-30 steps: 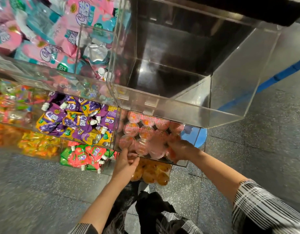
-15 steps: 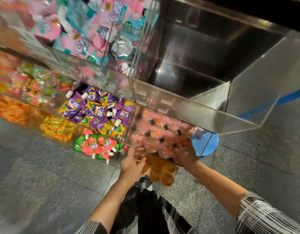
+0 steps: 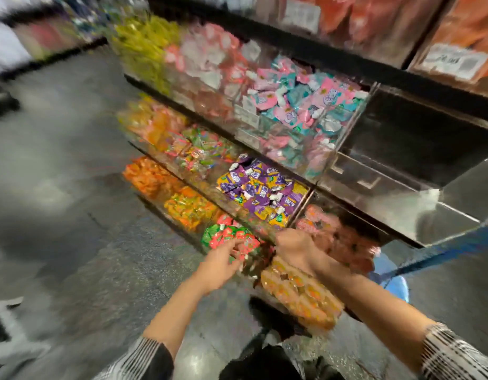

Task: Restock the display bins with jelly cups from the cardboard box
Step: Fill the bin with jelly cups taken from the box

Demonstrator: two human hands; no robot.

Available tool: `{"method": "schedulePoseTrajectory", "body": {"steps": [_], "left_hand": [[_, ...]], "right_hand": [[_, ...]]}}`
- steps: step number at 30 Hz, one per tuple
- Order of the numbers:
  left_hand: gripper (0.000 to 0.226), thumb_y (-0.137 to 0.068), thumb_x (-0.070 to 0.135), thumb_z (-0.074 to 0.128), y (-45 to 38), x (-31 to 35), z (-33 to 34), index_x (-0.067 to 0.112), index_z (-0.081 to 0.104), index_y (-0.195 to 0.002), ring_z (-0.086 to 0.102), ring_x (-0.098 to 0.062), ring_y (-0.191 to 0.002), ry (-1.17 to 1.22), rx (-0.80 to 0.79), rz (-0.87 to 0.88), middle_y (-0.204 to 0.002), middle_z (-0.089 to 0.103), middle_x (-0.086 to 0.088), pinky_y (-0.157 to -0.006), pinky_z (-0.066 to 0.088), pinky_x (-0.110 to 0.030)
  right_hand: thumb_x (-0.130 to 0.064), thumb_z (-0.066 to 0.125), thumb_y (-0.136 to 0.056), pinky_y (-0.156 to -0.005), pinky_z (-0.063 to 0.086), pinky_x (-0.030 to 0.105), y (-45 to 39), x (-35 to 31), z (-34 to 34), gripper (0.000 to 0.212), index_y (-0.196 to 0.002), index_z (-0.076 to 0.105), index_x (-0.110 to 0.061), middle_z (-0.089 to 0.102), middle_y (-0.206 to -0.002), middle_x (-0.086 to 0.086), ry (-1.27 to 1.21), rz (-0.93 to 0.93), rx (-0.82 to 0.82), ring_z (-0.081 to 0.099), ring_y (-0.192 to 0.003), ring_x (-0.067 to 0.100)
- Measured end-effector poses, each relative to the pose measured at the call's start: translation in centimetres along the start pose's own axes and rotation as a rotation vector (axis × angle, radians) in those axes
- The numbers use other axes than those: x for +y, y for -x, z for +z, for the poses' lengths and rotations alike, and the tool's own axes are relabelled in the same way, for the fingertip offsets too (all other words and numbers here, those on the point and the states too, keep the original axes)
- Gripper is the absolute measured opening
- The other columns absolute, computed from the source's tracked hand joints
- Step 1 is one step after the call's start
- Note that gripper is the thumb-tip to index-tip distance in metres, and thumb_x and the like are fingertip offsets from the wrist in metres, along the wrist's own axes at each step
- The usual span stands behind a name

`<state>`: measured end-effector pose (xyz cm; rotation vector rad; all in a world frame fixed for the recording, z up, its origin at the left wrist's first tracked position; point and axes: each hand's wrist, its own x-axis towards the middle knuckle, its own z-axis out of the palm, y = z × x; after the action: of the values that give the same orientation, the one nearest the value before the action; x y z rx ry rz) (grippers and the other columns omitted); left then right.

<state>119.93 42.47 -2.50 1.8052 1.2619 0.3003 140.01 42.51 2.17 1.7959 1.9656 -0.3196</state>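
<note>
At the lower right of the shelf, the pink cups (image 3: 336,237) already heap their bin, right hand (image 3: 295,246) resting on them, grip blurred beyond telling, left hand (image 3: 219,266) open nearby; the bin above (image 3: 418,149) remains empty, box unseen.

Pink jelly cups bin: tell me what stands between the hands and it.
Nothing visible. The right hand is already at the open front of the pink jelly cups bin; the left hand is beside it, before the red-green pouches.
</note>
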Motion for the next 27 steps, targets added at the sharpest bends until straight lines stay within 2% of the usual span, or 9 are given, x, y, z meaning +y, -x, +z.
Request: {"method": "schedulePoseTrajectory", "body": {"steps": [1,3,6,8,13,18,21,24,27], "left_hand": [[0.048,-0.087,0.009,0.062,1.9,-1.1,-1.9,0.017,0.051,-0.133,0.062,-0.023,-0.093,-0.045,0.015,-0.009,-0.101,0.063,-0.002,-0.087,0.05,-0.035],[0.049,-0.088,0.015,0.06,5.9,-3.3,-5.8,0.023,0.049,-0.135,0.063,-0.022,-0.098,-0.137,0.027,-0.049,-0.107,0.065,-0.001,-0.089,0.049,-0.035],[0.047,-0.091,0.02,0.056,12.8,-7.2,-11.3,0.023,0.046,-0.137,0.06,-0.017,-0.106,-0.278,0.025,-0.121,-0.12,0.062,0.002,-0.093,0.047,-0.033],[0.045,-0.092,0.022,0.056,17.8,-10.5,-14.7,0.024,0.047,-0.136,0.06,-0.016,-0.107,-0.3,0.046,-0.188,-0.121,0.062,0.002,-0.093,0.046,-0.031],[0.042,-0.093,0.019,0.057,31.0,-18.1,-20.8,0.019,0.05,-0.135,0.062,-0.017,-0.104,-0.207,0.192,-0.363,-0.121,0.062,-0.001,-0.091,0.046,-0.026],[0.04,-0.097,0.02,0.053,42.7,-24.5,-24.3,0.019,0.048,-0.136,0.06,-0.014,-0.108,-0.057,0.378,-0.534,-0.125,0.06,-0.001,-0.089,0.046,-0.022],[0.038,-0.096,0.017,0.055,48.1,-27.8,-25.9,0.017,0.051,-0.134,0.061,-0.017,-0.106,0.028,0.501,-0.627,-0.121,0.063,-0.004,-0.092,0.048,-0.032],[0.036,-0.097,0.015,0.052,52.6,-31.0,-28.1,0.017,0.051,-0.133,0.06,-0.013,-0.104,0.104,0.6,-0.695,-0.121,0.062,-0.004,-0.089,0.047,-0.026],[0.035,-0.097,0.016,0.051,56.4,-34.7,-30.8,0.02,0.051,-0.132,0.06,-0.012,-0.106,0.135,0.67,-0.767,-0.12,0.061,0.0,-0.085,0.047,-0.023]], "right_hand": [[-0.024,0.057,-0.089,-0.078,0.05,0.026,0.2,-2.5,-1.2,0.021,-0.104,0.066,-0.011,0.069,-0.103,0.007,-0.014,-0.103,0.03,0.066,-0.099,0.02],[-0.014,0.044,-0.093,-0.085,0.049,0.035,0.9,-7.6,-3.1,0.026,-0.114,0.058,-0.008,0.064,-0.115,0.011,-0.03,-0.2,0.06,0.061,-0.11,0.029],[-0.024,0.05,-0.093,-0.087,0.048,0.038,1.5,-16.5,-5.9,0.03,-0.12,0.055,-0.013,0.062,-0.118,0.014,0.04,-0.38,0.077,0.059,-0.112,0.032],[-0.031,0.053,-0.092,-0.089,0.047,0.038,1.5,-23.0,-7.1,0.036,-0.125,0.053,-0.016,0.06,-0.122,0.014,0.071,-0.518,0.057,0.056,-0.116,0.031],[-0.036,0.052,-0.094,-0.087,0.046,0.037,2.9,-39.0,-10.6,0.041,-0.132,0.05,-0.02,0.059,-0.122,0.011,0.153,-0.807,0.085,0.055,-0.115,0.029],[-0.035,0.051,-0.096,-0.087,0.044,0.036,4.7,-53.7,-13.2,0.04,-0.133,0.05,-0.019,0.059,-0.123,0.011,0.231,-1.052,0.106,0.052,-0.118,0.028],[-0.035,0.052,-0.095,-0.087,0.044,0.035,5.4,-61.7,-14.2,0.039,-0.131,0.051,-0.02,0.061,-0.122,0.01,0.285,-1.157,0.133,0.052,-0.119,0.028],[-0.032,0.051,-0.095,-0.086,0.046,0.036,5.8,-69.4,-15.4,0.038,-0.132,0.051,-0.022,0.062,-0.12,0.011,0.337,-1.241,0.124,0.054,-0.117,0.029],[-0.03,0.05,-0.095,-0.077,0.047,0.034,5.4,-77.0,-16.6,0.036,-0.13,0.051,-0.023,0.063,-0.112,0.011,0.358,-1.32,0.077,0.058,-0.105,0.029]]}}
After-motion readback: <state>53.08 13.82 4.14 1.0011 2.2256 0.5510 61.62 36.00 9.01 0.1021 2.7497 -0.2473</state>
